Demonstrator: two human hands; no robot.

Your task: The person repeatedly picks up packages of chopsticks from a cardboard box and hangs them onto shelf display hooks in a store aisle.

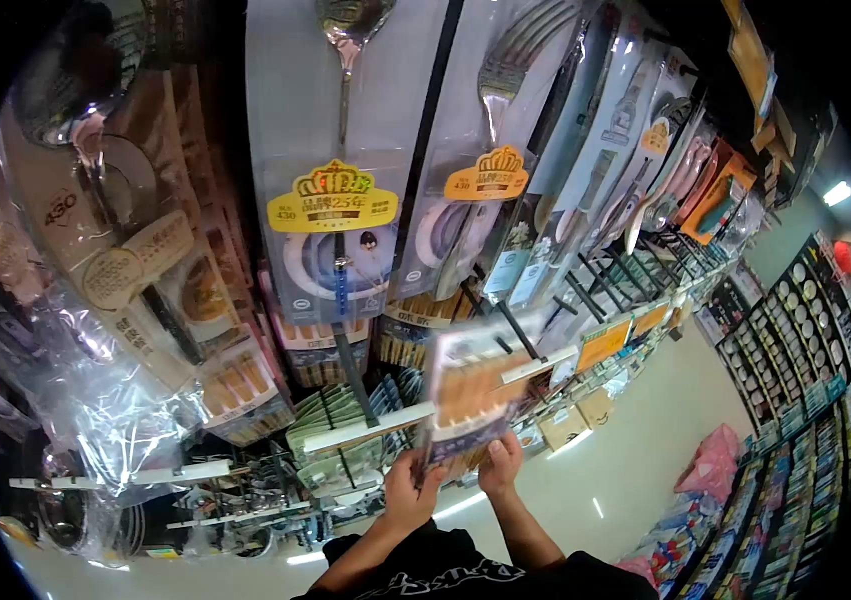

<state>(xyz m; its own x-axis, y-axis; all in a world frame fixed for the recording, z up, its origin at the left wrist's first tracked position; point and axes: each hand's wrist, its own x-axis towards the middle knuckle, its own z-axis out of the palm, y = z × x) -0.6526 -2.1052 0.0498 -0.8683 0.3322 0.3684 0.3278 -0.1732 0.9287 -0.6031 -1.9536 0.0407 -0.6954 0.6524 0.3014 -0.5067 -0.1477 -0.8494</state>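
Note:
Between my two hands is a flat pack of wooden-coloured sticks [470, 385], slightly blurred, tilted, in clear wrapping with a dark printed lower part. My left hand [411, 497] grips its lower left corner, and my right hand [498, 466] pinches its lower right edge. Its upper part is close to a display hook [510, 320] with a white label holder; I cannot tell whether it hangs on it. Similar packs [415, 330] hang just behind, under a carded fork [490, 110] and a carded spoon [340, 260].
Carded cutlery and utensils hang in rows from long hooks [345, 380] that stick out towards me. Crinkled clear plastic [125, 400] covers goods at left. Cardboard boxes [565, 427] stand low by the rack. Across the floor [635, 480] are a pink bag [712, 462] and stocked shelves [795, 330].

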